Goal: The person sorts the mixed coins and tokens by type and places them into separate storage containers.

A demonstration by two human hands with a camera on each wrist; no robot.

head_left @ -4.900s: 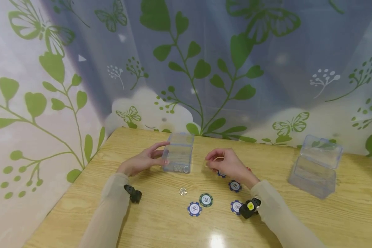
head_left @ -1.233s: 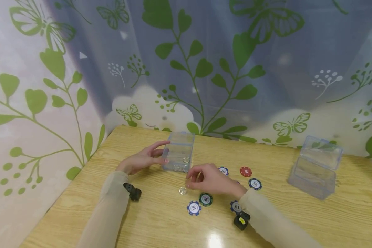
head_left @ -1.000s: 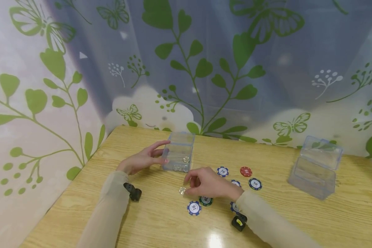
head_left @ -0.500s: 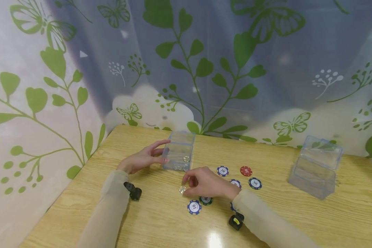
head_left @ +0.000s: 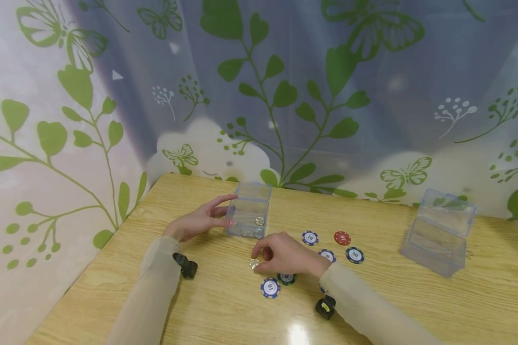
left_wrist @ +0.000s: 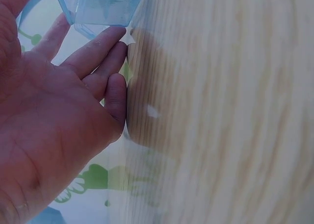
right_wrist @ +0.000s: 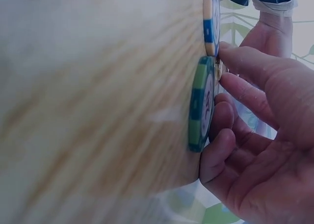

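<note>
My right hand is down on the table, thumb and index finger pinching the edges of a small shiny coin-like disc. In the right wrist view the disc's gold edge shows between the fingertips, beyond a green-rimmed poker chip. My left hand rests against the left side of a clear plastic box whose lid stands back. Its fingers lie fairly straight in the left wrist view, touching the box. Inside the box are several similar discs, one lying apart.
A blue poker chip lies by the green chip, which the right hand partly covers. More blue chips and a red chip lie to the right. A second clear box with raised lid stands far right.
My right hand has come left and nearer from beside the chips, then closed in on the disc on the table. Another disc has appeared in the left box. The left hand stays put.
</note>
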